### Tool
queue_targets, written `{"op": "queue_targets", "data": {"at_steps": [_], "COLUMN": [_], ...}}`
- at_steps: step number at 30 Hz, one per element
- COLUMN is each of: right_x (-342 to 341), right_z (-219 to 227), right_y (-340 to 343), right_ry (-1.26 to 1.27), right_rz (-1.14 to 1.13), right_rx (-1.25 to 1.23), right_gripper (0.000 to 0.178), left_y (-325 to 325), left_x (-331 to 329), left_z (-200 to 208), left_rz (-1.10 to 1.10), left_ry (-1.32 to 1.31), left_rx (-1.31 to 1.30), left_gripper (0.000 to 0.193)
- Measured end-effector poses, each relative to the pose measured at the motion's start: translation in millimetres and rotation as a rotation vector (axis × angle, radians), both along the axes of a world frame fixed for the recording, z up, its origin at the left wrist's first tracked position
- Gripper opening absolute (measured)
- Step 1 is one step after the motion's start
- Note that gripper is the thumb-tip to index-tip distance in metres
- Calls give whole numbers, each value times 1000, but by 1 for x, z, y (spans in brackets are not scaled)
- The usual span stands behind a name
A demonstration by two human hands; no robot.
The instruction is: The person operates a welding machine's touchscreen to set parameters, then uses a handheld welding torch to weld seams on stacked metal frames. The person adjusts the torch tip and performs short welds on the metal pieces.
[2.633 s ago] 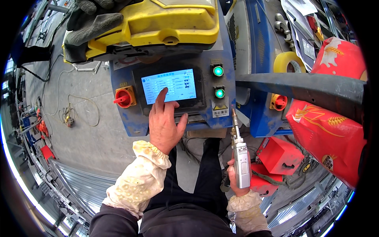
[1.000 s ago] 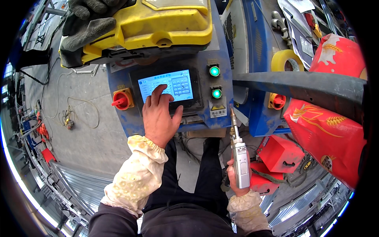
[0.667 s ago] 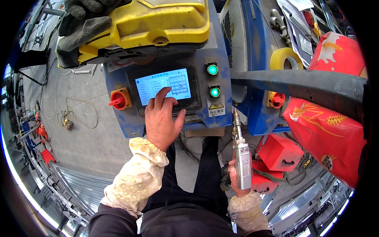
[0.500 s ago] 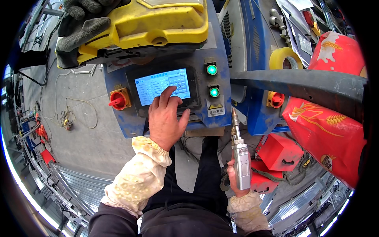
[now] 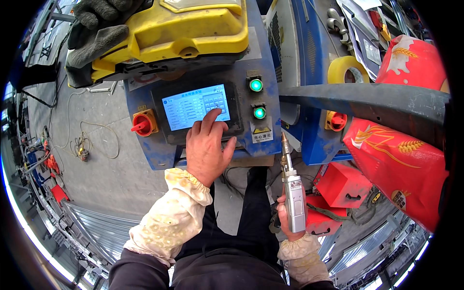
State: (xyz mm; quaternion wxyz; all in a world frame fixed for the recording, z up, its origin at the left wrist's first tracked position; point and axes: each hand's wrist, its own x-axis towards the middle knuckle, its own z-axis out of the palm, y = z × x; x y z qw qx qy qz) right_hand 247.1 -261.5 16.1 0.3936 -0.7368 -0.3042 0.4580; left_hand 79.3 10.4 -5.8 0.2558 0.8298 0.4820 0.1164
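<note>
My left hand [image 5: 207,153] reaches over a lit touchscreen [image 5: 183,113] on a blue machine [image 5: 164,157]. Its index finger extends to the keypad at the screen's right side; the other fingers are bent and hold nothing. Low on the right, my right hand [image 5: 284,220] is wrapped round a silver handheld welding gun [image 5: 295,203], its copper-coloured nozzle pointing up and away from me. The gun's body hides part of that hand. Two green lit buttons [image 5: 256,85] sit right of the screen, and a red rotary switch [image 5: 142,124] is to its left.
A yellow case [image 5: 193,29] with grey gloves [image 5: 96,46] rests on top of the machine. A dark metal bar [image 5: 362,100] crosses at the right, near a yellow tape roll [image 5: 340,70] and red bags [image 5: 391,166]. Red boxes [image 5: 340,186] and cables [image 5: 82,150] lie lower down.
My left hand has shifted slightly right and down, its index fingertip now lower on the keypad. The machine appears slightly further left in view. My right hand keeps its hold on the welding gun.
</note>
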Motion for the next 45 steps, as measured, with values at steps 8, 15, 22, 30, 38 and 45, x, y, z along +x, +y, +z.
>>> {"op": "queue_targets", "data": {"at_steps": [8,15,22,30,38,45], "right_x": [-1,-6,-4,-4,-6,-5], "right_z": [-1,-3,-3,-4,-4,-1], "right_y": [-4,-4,-5,-6,-4,-3], "right_ry": [11,34,-21,-3,-32,10], "right_rz": [-6,-60,-22,-42,-24,-16], "right_rx": [5,23,24,-35,18,14], "right_gripper": [79,76,77,78,78,78], "left_y": [2,1,-12,0,14,16], "left_x": [6,6,-8,-28,-32,-29], "left_z": [2,5,8,5,4,3], "left_rz": [-19,-37,5,85,116,130], "left_ry": [33,97,64,50,47,49], "left_rx": [-15,-21,-32,22,43,33], "left_gripper": [31,31,32,33,30,30]}}
